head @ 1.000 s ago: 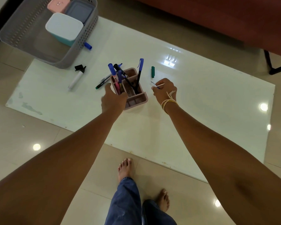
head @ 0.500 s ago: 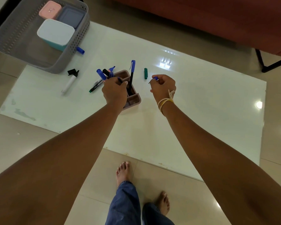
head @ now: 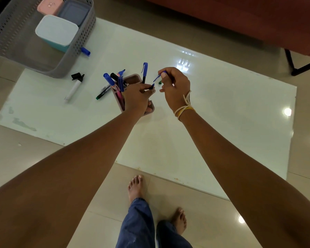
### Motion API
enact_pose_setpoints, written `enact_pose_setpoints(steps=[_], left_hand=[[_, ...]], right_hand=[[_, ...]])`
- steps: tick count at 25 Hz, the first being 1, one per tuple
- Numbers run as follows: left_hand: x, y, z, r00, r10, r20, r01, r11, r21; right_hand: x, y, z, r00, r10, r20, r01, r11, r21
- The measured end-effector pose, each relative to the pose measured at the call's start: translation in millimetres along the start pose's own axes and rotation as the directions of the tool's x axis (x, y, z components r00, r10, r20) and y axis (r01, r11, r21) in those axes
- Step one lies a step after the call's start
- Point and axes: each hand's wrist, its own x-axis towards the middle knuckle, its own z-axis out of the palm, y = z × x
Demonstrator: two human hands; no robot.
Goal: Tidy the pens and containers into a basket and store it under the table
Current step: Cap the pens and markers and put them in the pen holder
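A pink pen holder (head: 135,77) stands mid-table with several blue and black pens upright in it. My left hand (head: 137,96) hovers over the holder and pinches a thin dark pen (head: 152,85) by its end. Close beside it, my right hand (head: 174,86) pinches a small blue pen cap (head: 158,77). A grey perforated basket (head: 7,35) sits at the table's far left corner. It holds a white-lidded teal container (head: 56,32), a pink container (head: 50,4) and a grey-blue one (head: 73,12).
On the white table (head: 222,113) lie a white marker with its black cap off (head: 73,89), a green-tipped black marker (head: 103,92), a blue cap (head: 85,51) by the basket and a green cap (head: 160,82). A red-brown sofa (head: 240,18) stands behind the table.
My left hand left the holder's side and rose over it toward my right hand, now pinching a pen. My right hand lifted with the blue cap.
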Motion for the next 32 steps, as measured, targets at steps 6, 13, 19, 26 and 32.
enact_pose_setpoints(steps=[6,13,19,26,32], left_hand=[[2.5,-4.8,-0.2,0.998,-0.050,0.042,0.049,0.999,0.024],[-0.2,-7.6,-6.4,0.999,-0.004,-0.050,0.006,0.999,0.035],[-8.1,-26.3,-28.8,0.972,0.032,-0.231,0.018,0.978,0.208],[-15.4,-27.8,-29.2,0.889,-0.299,-0.348,0.343,0.936,0.072],[-38.9,-36.2,-11.9,0.950,-0.176,-0.257,0.204,0.975,0.086]], right_hand=[[2.3,-1.3,1.3,0.981,-0.041,0.190,0.075,0.981,-0.176],[1.5,-8.1,11.6,0.952,0.049,0.304,0.038,0.961,-0.275],[-16.4,4.6,19.3,0.767,0.584,0.265,-0.515,0.808,-0.287],[-33.2,4.8,26.8,0.636,0.664,0.394,-0.631,0.741,-0.229],[-59.9,17.7,12.4,0.742,0.631,0.224,-0.588,0.774,-0.233]])
